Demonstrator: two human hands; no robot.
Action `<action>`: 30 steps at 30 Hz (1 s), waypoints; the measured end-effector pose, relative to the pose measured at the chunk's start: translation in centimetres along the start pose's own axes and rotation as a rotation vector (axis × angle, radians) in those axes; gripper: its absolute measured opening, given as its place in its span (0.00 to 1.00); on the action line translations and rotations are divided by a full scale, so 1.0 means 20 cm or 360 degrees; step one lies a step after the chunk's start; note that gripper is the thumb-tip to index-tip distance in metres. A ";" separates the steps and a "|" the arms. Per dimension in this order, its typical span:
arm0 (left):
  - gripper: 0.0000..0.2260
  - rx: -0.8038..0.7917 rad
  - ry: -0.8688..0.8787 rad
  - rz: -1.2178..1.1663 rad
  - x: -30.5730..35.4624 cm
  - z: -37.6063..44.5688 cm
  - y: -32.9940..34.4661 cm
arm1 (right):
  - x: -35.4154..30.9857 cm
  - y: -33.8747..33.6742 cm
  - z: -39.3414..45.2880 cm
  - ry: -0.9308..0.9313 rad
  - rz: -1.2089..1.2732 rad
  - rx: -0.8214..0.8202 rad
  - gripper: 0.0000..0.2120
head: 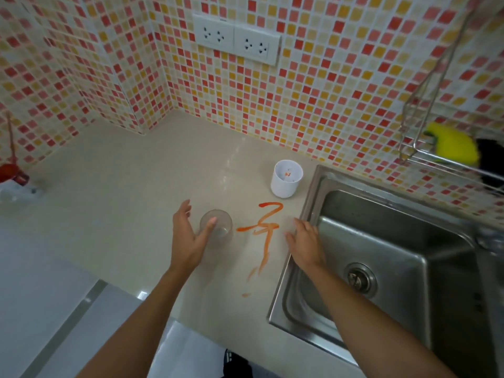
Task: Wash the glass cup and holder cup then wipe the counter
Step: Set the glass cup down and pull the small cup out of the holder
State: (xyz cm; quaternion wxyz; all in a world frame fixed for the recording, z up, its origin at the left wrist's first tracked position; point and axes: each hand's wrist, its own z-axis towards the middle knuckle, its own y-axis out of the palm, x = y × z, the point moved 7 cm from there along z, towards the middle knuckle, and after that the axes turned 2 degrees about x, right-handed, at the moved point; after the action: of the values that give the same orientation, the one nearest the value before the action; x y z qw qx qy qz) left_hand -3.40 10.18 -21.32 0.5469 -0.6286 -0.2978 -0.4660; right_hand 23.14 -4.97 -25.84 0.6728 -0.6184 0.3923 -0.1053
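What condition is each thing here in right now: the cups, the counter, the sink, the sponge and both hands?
glass cup: upright on the counter, looks empty
white holder cup: upright, red specks inside
counter: smeared with a red-orange streak
sink: no dishes in it, no water running
yellow sponge: resting in the wire rack
left hand: open, fingers spread around the glass
right hand: open, flat by the sink edge

2 white double wall sockets (236,39) on red-yellow mosaic tile wall (327,85). Yellow sponge (451,144) in wire rack (417,148), right. Red-and-white object (15,181) at far left, blurred.
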 end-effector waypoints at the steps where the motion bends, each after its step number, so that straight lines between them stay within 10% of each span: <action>1: 0.32 0.0041 0.0071 0.0049 0.05 0.04 -0.02 | 0.00 -0.03 0.04 0.0035 0.0010 0.0015 0.25; 8: 0.05 -0.0053 0.0662 0.0510 0.45 0.43 0.21 | -0.02 -0.17 0.32 0.0237 0.0303 0.0128 0.28; 19: 0.12 -0.0781 0.1021 0.0885 0.80 0.61 0.99 | -0.06 -0.20 0.56 0.0121 0.0894 0.0139 0.44; 30: 0.12 -0.1058 0.1114 0.1100 0.80 0.69 1.15 | -0.10 -0.16 0.64 0.0046 0.1119 0.0073 0.38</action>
State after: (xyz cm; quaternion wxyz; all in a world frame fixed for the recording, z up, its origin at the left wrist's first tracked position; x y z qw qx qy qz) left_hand 26.71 16.23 -15.77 0.5064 -0.6357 0.2841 -0.5086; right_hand 31.34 5.09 -23.09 0.6761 -0.4285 0.5883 0.1152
